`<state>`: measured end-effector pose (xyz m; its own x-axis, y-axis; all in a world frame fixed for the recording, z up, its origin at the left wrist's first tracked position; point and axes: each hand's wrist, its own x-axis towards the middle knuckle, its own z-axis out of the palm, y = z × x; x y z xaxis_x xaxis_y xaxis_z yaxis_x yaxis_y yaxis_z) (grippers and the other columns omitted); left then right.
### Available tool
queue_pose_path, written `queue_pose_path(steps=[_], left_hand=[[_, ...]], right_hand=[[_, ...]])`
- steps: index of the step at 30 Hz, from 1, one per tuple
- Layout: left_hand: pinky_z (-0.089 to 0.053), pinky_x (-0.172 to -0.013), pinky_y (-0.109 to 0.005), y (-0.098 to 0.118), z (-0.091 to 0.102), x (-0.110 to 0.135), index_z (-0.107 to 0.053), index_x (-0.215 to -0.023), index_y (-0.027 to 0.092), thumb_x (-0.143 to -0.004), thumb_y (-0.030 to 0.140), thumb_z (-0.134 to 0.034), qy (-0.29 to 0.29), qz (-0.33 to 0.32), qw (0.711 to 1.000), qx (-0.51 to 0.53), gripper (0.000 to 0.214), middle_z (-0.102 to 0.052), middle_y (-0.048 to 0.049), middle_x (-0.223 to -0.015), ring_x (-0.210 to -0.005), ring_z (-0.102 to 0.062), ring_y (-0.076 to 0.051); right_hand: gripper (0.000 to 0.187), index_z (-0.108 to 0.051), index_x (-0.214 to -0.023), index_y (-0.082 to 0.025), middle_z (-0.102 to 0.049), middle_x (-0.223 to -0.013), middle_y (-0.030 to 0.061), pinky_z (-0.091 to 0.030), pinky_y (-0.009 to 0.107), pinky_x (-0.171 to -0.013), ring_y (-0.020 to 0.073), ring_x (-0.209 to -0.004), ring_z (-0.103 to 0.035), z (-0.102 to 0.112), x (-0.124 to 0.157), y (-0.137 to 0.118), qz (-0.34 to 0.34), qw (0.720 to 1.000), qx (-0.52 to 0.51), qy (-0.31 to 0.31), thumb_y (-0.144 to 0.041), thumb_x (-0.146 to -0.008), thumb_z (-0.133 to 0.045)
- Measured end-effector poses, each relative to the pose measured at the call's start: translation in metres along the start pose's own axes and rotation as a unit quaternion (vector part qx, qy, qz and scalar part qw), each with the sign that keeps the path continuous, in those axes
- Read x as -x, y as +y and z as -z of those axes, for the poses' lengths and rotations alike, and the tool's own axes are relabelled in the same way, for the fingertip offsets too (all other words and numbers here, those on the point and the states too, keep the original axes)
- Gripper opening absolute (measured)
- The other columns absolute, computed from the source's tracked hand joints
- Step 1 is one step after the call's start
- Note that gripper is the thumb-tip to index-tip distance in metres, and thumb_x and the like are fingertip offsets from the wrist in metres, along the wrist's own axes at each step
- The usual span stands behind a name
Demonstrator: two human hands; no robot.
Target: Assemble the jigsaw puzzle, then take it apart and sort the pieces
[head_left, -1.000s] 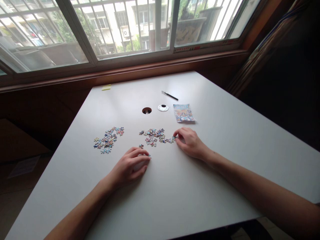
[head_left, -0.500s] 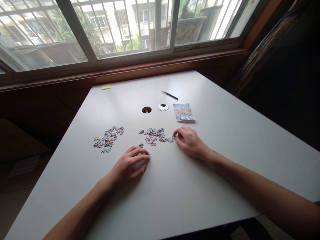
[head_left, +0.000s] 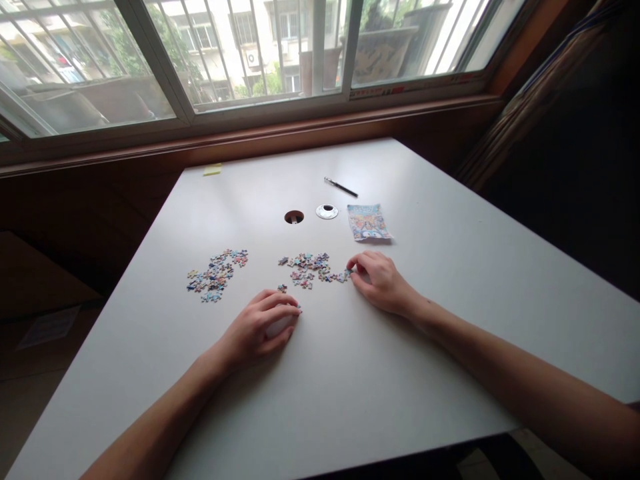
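Two scatters of small coloured puzzle pieces lie on the white table: a left pile and a middle pile. My right hand rests at the right end of the middle pile, fingers curled, fingertips pinched on a puzzle piece. My left hand lies nearer me, fingers curled round and pressing on a small piece at its fingertips. One loose piece sits just beyond that hand.
Behind the piles lie a printed picture card, a black pen, a white round cap beside a cable hole, and a yellow note. A barred window runs along the far side.
Both hands stay in nearly the same place; the view has tilted slightly, so everything sits a little higher in the picture.
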<state>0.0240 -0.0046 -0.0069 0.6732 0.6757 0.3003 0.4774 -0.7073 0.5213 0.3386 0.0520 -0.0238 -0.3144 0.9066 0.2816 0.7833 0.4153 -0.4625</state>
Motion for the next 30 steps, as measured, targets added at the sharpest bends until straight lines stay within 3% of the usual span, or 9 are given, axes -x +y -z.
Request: queue_pose_path(steps=[8,30], left_hand=[[-0.048,-0.102,-0.039,0.0017,0.0020,-0.0009,-0.064,-0.104,0.023,-0.089,0.016,-0.060,-0.001,0.005,1.000,0.008,0.017,-0.066,-0.0073,-0.118,-0.111,-0.057,-0.022],[-0.046,-0.104,-0.039,0.0015,0.0021,-0.0010,-0.065,-0.100,0.024,-0.089,0.016,-0.060,-0.003,0.001,1.000,0.005,0.015,-0.065,-0.0064,-0.119,-0.112,-0.056,-0.022]], right_hand=[[0.012,-0.064,-0.093,-0.020,-0.061,-0.081,0.0050,-0.039,0.037,-0.081,0.0225,-0.080,-0.055,-0.0004,-0.0002,0.0010,0.006,1.000,0.004,0.000,-0.019,-0.085,-0.056],[0.012,-0.064,-0.094,-0.020,-0.060,-0.079,0.0042,-0.040,0.036,-0.082,0.0223,-0.080,-0.055,-0.0004,-0.0001,0.0017,0.009,1.000,0.001,0.002,-0.019,-0.085,-0.056]])
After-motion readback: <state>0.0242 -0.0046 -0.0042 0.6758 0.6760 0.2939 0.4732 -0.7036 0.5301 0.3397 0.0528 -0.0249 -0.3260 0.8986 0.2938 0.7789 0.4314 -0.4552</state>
